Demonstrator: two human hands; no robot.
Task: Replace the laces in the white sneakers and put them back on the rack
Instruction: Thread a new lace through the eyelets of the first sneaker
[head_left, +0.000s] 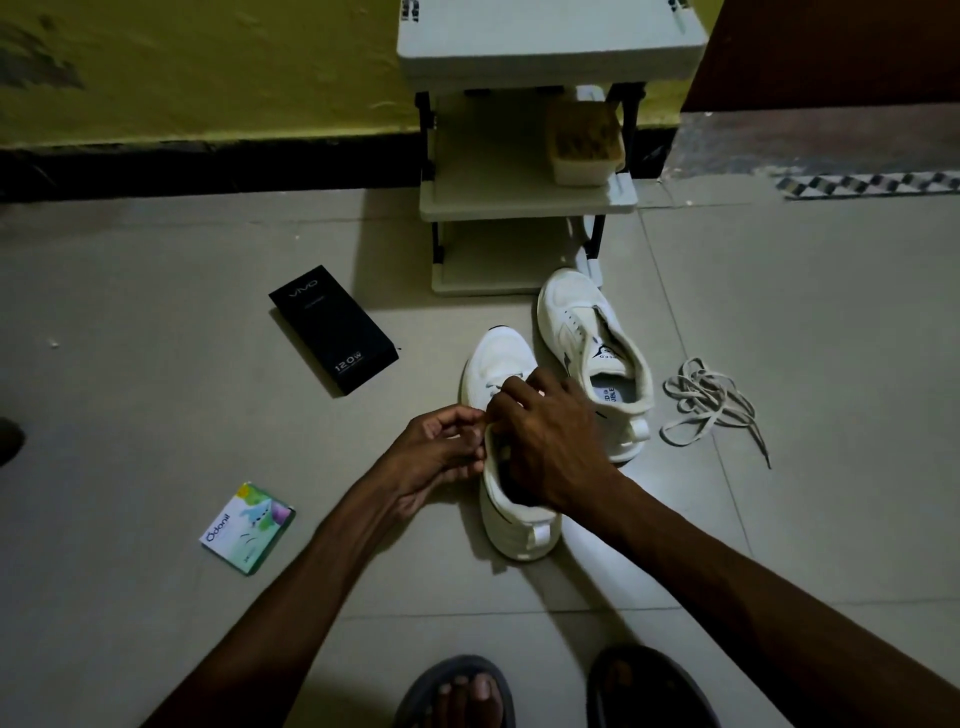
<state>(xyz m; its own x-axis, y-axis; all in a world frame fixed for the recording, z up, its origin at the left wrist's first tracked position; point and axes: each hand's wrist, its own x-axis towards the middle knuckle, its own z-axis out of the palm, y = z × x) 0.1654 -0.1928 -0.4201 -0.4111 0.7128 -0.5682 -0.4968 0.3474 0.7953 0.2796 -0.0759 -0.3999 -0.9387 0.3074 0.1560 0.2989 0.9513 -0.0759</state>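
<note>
Pinching grip of right hand (548, 441) holds flat lace (497, 385); left hand (441, 452) clasps smooth white sneaker (501, 356).

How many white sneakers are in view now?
2. The near sneaker sits under the left hand and right hand; the far sneaker is right of it, before the rack. None seems hidden.

We see both hands on the near sneaker (503, 358) on the floor: our left hand (441, 449) pinches its edge, and our right hand (550, 441) arches over the opening, fingers curled on a lace (497, 385). The far sneaker (571, 312) stands just beside it, unlaced, toe near the rack (524, 195). A loose lace (706, 400) lies to the right, with a black box (332, 327) and a green box (248, 527) to the left.
</note>
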